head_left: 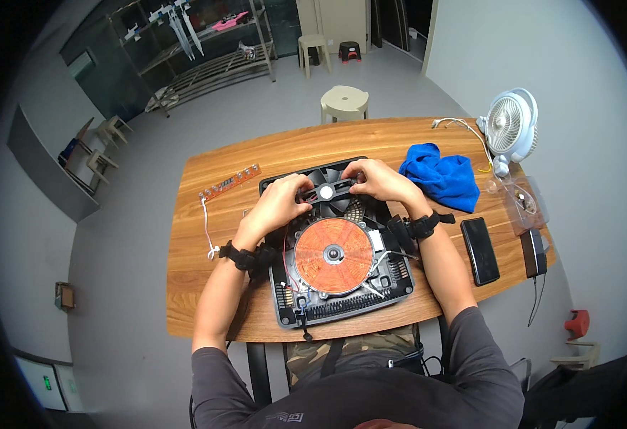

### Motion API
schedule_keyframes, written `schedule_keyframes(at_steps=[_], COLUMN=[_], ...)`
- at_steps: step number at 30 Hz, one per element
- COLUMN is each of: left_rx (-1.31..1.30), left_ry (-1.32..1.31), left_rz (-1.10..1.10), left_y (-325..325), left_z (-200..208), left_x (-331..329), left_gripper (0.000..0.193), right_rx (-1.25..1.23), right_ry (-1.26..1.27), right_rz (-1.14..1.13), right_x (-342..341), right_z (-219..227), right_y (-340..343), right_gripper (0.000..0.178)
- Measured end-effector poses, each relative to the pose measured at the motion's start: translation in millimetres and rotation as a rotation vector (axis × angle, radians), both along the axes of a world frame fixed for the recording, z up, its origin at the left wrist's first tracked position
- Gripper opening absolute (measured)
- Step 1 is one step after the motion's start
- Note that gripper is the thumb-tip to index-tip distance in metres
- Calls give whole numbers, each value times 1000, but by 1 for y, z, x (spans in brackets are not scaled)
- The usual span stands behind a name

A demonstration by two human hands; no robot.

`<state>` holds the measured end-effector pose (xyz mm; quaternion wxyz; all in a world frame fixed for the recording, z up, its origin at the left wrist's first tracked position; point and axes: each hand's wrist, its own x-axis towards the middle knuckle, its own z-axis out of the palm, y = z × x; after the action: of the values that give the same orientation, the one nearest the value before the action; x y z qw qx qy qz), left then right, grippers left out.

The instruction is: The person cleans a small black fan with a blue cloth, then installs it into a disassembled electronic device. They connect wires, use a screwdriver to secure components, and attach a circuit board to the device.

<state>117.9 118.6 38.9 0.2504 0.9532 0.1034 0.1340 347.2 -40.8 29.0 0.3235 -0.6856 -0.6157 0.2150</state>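
Note:
An opened induction cooker base lies on the wooden table in front of me, its black shell holding a round orange-copper coil. At its far end is a black cooling fan with a pale round hub and a crossbar. My left hand grips the left end of the crossbar between thumb and fingers. The right end is pinched by my right hand. Whether the fan sits in the shell or is slightly raised, I cannot tell. Thin red, blue and white wires run beside the coil.
Left of the cooker lies a narrow orange circuit board with a white cable. To the right are a blue cloth, a black phone, a black power bank, a clear plastic tray and a small white fan.

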Motion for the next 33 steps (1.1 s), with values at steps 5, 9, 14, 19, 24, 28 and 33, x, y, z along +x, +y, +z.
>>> schedule_keyframes(at_steps=[5,9,14,19,24,28,33], left_rx=[56,101,106,113,110,146,199], left_ry=[23,51,115,87,116,204,253], left_rz=[-16,-22,-7,-50,-67,-44,-47], left_y=[-4,-3,-4,-2,-2,-9,-10], left_z=[7,6,7,2,-3,0,-3], left_x=[4,8,9,12,11,12,14], left_gripper=[38,36,34,34,34,32,31], right_rx=[29,-6,-3,40,-16,-59,-33], right_ry=[-23,-54,-69,-145,-153,-155,-206], right_rz=[23,64,69,77,101,83,96], right_x=[3,6,8,10,7,5,9], right_z=[-5,-6,-15,-27,-22,-16,-25], right_y=[-2,-1,-1,-4,-9,-12,-9], right_gripper=[34,35,35,36,34,32,30])
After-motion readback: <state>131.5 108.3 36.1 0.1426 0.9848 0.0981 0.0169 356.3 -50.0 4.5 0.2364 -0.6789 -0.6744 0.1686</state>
